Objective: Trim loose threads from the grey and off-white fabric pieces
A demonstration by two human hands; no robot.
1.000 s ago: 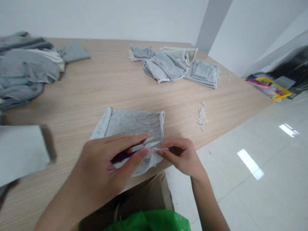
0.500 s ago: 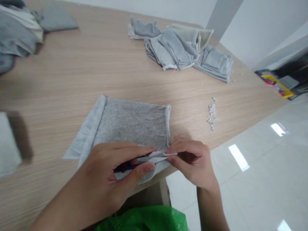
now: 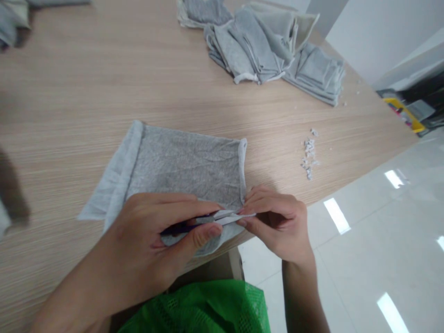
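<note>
A grey piece of cloth (image 3: 183,159) lies flat on the wooden table (image 3: 104,83), its near edge hanging slightly over the table's front. My left hand (image 3: 152,245) is closed around small thread snips with a purple handle (image 3: 204,222), the blades pointing right at the cloth's near right corner. My right hand (image 3: 277,222) pinches a thin white strip at that corner of the cloth, right at the blade tips.
A pile of folded grey cloth pieces (image 3: 270,55) sits at the far right of the table. Small white scraps (image 3: 308,155) lie near the right edge. More grey cloth (image 3: 10,18) shows at far left. A green mesh thing (image 3: 201,310) is at my lap. Glossy floor (image 3: 381,240) lies right.
The view has tilted down and moved closer, so the cloth and piles sit higher in frame. Both hands stay at the cloth's near right corner with the snips.
</note>
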